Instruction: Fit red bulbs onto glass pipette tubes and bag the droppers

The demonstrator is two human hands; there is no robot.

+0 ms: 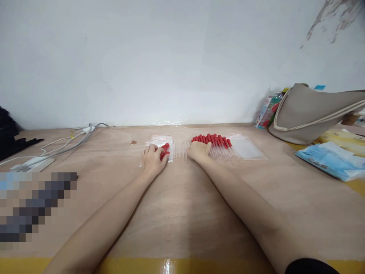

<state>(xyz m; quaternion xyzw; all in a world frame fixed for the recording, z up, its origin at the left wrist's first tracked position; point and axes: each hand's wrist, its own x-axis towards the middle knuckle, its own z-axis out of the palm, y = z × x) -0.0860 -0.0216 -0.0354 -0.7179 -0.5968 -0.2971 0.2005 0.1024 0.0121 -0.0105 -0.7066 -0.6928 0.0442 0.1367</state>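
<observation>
My left hand [154,159] is curled over a stack of clear zip bags [171,141], its thumb and fingers closed about red rubber bulbs [164,146]. A row of thin clear dropper tubes [180,150] lies between my two hands. My right hand [199,150] is bent inward at the right end of that row, with its fingers curled and mostly hidden behind the hand. Just beyond it and to its right lie several droppers [219,140] with red bulbs and clear stems, side by side. Another clear zip bag [251,147] lies flat to their right.
White cables and a power strip [37,164] lie at the left. A grey bag [310,114], a clear bottle [266,110] and a blue tissue pack [330,160] stand or lie at the right. A wall [171,64] rises behind the brown-covered table [171,220].
</observation>
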